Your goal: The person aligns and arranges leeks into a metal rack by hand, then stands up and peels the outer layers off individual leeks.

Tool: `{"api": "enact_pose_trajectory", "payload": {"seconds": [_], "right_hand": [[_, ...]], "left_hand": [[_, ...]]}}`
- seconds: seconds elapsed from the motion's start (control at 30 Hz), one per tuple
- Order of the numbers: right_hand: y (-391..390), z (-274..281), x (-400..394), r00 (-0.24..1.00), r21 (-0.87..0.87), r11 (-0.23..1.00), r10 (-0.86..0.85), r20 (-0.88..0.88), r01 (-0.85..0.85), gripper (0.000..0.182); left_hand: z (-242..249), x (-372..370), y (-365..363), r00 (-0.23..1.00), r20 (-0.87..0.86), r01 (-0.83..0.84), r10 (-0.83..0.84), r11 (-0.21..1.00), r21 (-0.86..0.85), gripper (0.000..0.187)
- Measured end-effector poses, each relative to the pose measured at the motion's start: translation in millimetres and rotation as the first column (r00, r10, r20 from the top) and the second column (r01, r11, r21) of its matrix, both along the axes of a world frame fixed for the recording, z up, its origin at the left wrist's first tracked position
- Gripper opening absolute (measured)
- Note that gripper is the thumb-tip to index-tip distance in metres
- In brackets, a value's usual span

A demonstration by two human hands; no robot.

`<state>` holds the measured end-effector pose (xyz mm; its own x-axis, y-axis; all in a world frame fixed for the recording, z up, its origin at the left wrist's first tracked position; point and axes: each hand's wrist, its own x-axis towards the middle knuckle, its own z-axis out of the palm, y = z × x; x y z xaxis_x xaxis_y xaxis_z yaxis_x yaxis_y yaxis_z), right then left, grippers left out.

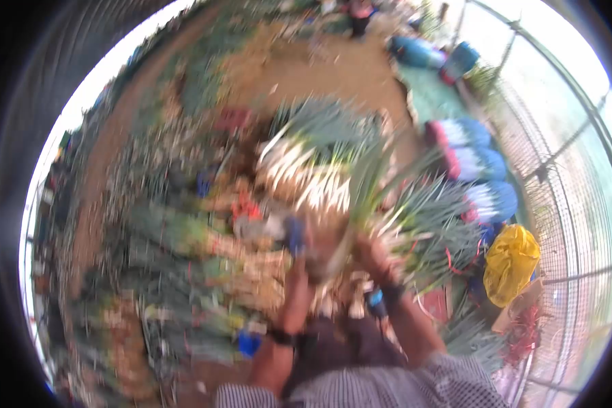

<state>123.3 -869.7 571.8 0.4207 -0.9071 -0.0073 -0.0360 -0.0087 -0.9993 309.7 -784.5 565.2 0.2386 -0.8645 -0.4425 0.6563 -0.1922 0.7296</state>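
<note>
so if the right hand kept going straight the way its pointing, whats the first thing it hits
Probably the loose green onions lying just past it. The right hand points up and away from the body, gripping a green stalk. The picture is blurred, so depth is uncertain.

Both hands meet at the middle of the view, the left hand [306,255] just left of the right hand [372,255], with a green onion stalk [360,197] rising between them. Beyond them lies a heap of green onions [312,160] on the ground. To the right, 3 wrapped bundles [472,163] line the wire fence [557,170], with a bag [513,262] nearer.
</note>
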Motion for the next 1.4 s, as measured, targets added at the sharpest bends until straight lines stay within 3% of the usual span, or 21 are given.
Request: {"api": "enact_pose_trajectory", "payload": {"seconds": [0.03,0.07,0.1,0.17,0.23,0.3,0.37,0.43,0.47,0.5,0.53,0.57,0.6,0.63,0.7,0.73,0.9,1.1,1.23,1.33,1.4], "right_hand": [[-3,-14,-9,0.912,-0.496,0.866,-0.147,-0.382,-0.068,0.044],[-10,-20,-7,0.927,-0.540,0.841,-0.182,-0.327,-0.025,0.043],[-13,-27,-2,0.979,-0.397,0.917,-0.122,-0.162,0.049,0.043],[-17,-45,16,0.985,-0.105,0.989,-0.089,0.148,0.105,0.044],[-15,-63,16,0.971,0.016,0.994,-0.113,0.212,0.112,0.045],[-15,-65,15,0.933,0.160,0.981,-0.154,0.325,0.106,0.045],[-7,-51,8,0.854,0.326,0.942,-0.236,0.463,0.083,0.047],[-33,-113,-28,0.707,0.326,0.890,-0.006,0.707,-0.319,0.040],[-31,-104,-24,0.844,0.243,0.959,-0.010,0.536,-0.143,0.032],[-28,-93,-19,0.953,0.129,0.991,-0.067,0.297,0.029,0.025],[-25,-81,-14,0.984,0.014,0.985,-0.170,0.053,0.169,0.018],[-35,-81,-6,0.900,0.339,0.933,-0.244,0.361,0.117,0.012],[-44,-80,1,0.691,0.613,0.790,-0.451,0.565,0.014,0.012],[-54,-83,1,0.615,0.662,0.749,-0.514,0.599,-0.018,0.016],[-52,-45,-4,0.655,0.557,0.762,-0.610,0.446,0.329,0.017],[-62,-45,-25,0.647,0.497,0.831,-0.526,0.553,0.250,0.018],[-67,17,-37,0.607,0.341,0.902,-0.432,0.667,0.266,0.018],[-40,48,4,0.592,0.309,0.942,-0.323,0.738,0.129,0.014],[-30,57,12,0.587,0.316,0.944,-0.308,0.749,0.094,0.010],[-24,76,17,0.589,0.283,0.951,-0.300,0.750,0.124,0.014],[-30,82,11,0.527,0.130,0.991,-0.099,0.844,-0.022,0.011]], "left_hand": [[-2,4,4,0.996,0.073,0.058,-0.051,0.993,-0.105,0.035],[-5,-2,-2,0.999,0.032,0.038,-0.036,0.998,-0.047,0.034],[-12,-7,-14,1.000,0.014,-0.005,0.006,1.000,-0.019,0.032],[-72,-9,-17,0.980,-0.188,-0.009,-0.065,0.929,-0.370,0.027],[-38,-24,-7,0.947,-0.209,-0.245,0.245,0.969,0.027,0.025],[-32,-5,16,0.958,-0.226,-0.161,0.176,0.983,0.086,0.024],[-23,18,41,0.983,-0.168,-0.051,0.070,0.992,0.111,0.019],[-23,48,69,0.982,-0.188,-0.003,0.022,0.995,0.099,0.012],[-75,66,88,0.959,-0.283,-0.038,-0.015,0.983,-0.181,0.008],[-60,83,105,0.977,0.203,0.106,-0.063,0.972,-0.210,0.006],[-3,95,117,0.991,0.136,0.016,-0.019,1.000,0.027,0.008],[59,107,129,0.996,0.059,-0.080,0.067,0.963,0.257,0.012],[3,143,147,0.989,0.093,-0.134,0.118,0.971,0.199,0.013],[12,163,167,0.977,0.138,-0.179,0.165,0.980,0.091,0.018],[42,219,209,0.933,0.216,-0.310,0.287,0.947,0.084,0.029],[37,249,237,0.833,0.411,-0.364,0.370,0.926,-0.095,0.031],[67,304,242,0.715,0.598,-0.550,0.361,0.819,0.164,0.039],[28,223,134,0.752,0.638,0.084,-0.164,0.984,0.154,0.052],[60,154,68,0.518,0.717,0.507,-0.467,0.842,0.183,0.037],[13,118,50,0.634,0.483,0.672,-0.604,0.739,0.043,0.039],[14,99,36,0.499,0.542,0.756,-0.677,0.645,0.109,0.040]]}}
